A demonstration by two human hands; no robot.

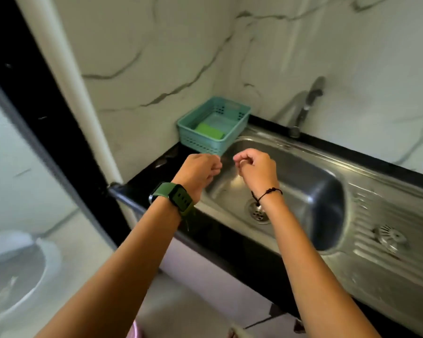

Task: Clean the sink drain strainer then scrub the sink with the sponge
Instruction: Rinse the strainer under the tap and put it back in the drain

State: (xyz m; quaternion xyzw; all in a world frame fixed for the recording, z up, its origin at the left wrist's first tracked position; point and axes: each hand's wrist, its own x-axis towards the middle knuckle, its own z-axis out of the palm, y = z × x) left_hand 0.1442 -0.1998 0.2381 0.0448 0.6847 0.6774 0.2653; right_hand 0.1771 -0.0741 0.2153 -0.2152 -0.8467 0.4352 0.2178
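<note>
Hands: left hand (200, 170) and right hand (257, 167) hover side by side over the left end of the stainless steel sink basin (310, 181); fingers of both loosely curled, holding nothing that I can see.
Strainer: round perforated metal drain strainer (258, 212) seated in the basin floor, partly hidden behind the right wrist.
Loose part: second small metal strainer-like piece (388, 237) lies on the ribbed drainboard, well apart to the right; blurred, can't tell what it is.
Sponge: green rectangular sponge (209, 130) flat inside the teal plastic basket (239, 113) on the black desk (156, 172), back-left corner, long axis roughly along the basket's length.
Key relation: drain strainer sits below and toward the body from the right-hand fingers, so the right hand is nearer; sponge is beyond the left hand, which is nearer to it.
Stage: looks like the start, strainer not yet lifted.
Faucet: chrome tap (305, 106) at the back; no water visible.
</note>
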